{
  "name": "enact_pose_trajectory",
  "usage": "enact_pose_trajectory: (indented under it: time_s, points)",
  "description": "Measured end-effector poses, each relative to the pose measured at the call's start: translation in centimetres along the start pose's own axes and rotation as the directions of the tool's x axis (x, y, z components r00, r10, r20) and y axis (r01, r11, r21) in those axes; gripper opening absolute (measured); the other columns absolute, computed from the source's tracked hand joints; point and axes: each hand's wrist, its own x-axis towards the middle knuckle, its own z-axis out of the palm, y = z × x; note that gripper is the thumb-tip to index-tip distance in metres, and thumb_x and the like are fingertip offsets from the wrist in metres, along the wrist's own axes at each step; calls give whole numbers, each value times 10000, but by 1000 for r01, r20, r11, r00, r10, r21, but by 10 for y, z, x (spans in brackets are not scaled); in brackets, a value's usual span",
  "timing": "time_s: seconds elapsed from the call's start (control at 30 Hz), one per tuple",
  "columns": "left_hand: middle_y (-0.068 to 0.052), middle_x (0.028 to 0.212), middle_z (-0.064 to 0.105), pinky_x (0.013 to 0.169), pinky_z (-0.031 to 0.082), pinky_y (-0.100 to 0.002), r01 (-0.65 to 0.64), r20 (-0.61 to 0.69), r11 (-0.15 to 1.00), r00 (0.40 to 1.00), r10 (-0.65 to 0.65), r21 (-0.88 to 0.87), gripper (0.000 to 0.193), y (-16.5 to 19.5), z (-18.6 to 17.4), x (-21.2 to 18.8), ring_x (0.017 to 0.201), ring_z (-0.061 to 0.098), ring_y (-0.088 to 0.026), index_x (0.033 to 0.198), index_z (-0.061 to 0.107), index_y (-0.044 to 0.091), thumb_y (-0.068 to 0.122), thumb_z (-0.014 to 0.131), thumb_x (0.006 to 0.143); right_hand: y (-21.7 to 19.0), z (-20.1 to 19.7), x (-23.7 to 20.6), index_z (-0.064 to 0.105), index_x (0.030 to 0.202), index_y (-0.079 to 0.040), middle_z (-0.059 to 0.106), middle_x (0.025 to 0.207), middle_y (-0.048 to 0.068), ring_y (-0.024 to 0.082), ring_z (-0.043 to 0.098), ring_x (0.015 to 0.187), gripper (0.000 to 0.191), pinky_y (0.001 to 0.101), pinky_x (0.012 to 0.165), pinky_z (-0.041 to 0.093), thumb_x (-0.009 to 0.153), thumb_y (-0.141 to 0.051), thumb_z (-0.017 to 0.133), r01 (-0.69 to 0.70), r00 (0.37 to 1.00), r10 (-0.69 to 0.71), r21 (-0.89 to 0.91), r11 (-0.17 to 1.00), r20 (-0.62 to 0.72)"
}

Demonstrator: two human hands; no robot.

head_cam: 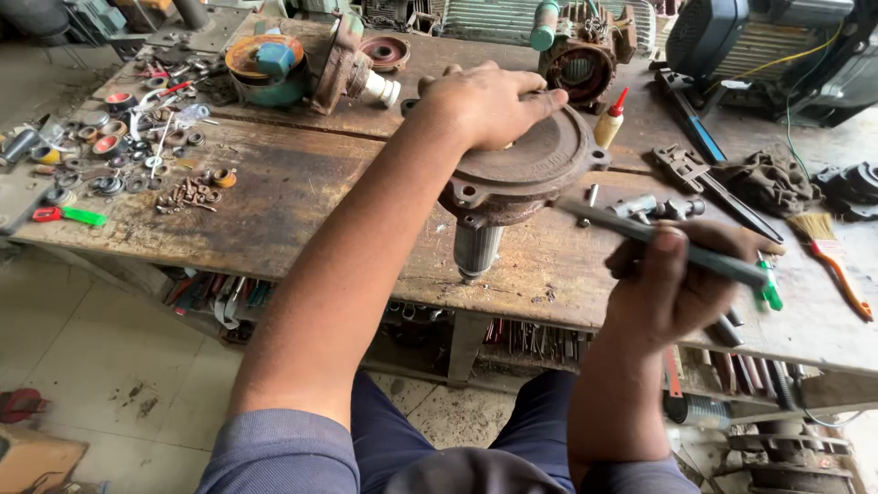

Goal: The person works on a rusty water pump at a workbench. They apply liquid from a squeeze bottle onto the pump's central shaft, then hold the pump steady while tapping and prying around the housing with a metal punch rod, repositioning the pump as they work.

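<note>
Now, left hand (489, 105): palm down on the round rusty brown cast-metal motor end cover (526, 169), fingers (540, 102) spread flat over its top, pressing rather than curled around anything.
Right hand (672, 279): fingers closed around a long grey metal rod-like tool with a green tip (681, 245), held slantwise, its far end pointing to 10 o'clock, toward the cover's rim.
Motor end cover: at the centre of the worn wooden desk (293, 197), near its front edge, with a ribbed grey rotor shaft (476, 249) hanging from its underside at 6 o'clock.
At 2 o'clock of the cover: small yellow squeeze bottle with a red nozzle (611, 121), upright.
At 9 o'clock, well apart: scatter of small bearings, washers and screws (137, 151).
At 3 o'clock, far edge: orange-handled brush (828, 242).
</note>
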Motion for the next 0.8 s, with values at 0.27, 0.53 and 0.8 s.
enact_pose_trajectory:
  time_s: [0.27, 0.53, 0.8]
  points:
    - [-59, 1588, 413, 1181, 197, -731, -6, 18, 999, 1000, 5, 32, 737, 7, -2, -9, 1481, 311, -452, 1504, 430, 497, 842, 286, 869, -37, 5, 23, 536, 1173, -35, 636, 911, 128, 173, 668, 664, 156, 268, 517, 515, 1104, -173, 562, -323, 938, 299, 124, 938, 176]
    - [-46, 1567, 432, 1154, 256, -710, -11, -28, 999, 1000, 12, 38, 734, 5, 2, -8, 1452, 344, -457, 1479, 446, 504, 858, 305, 851, -24, -26, 3, 516, 1213, 32, 616, 1022, 136, 234, 670, 658, 220, 327, 522, 558, 1186, -143, 647, -132, 989, 124, 100, 986, 76]
    - [-63, 1546, 458, 1164, 252, -680, -35, -46, 999, 998, 36, 26, 723, -3, 5, -7, 1441, 346, -480, 1470, 463, 501, 863, 340, 856, 0, -12, -2, 466, 1266, 5, 576, 966, 102, 200, 613, 684, 295, 328, 563, 518, 1179, -175, 682, 127, 991, -114, -210, 970, 70]
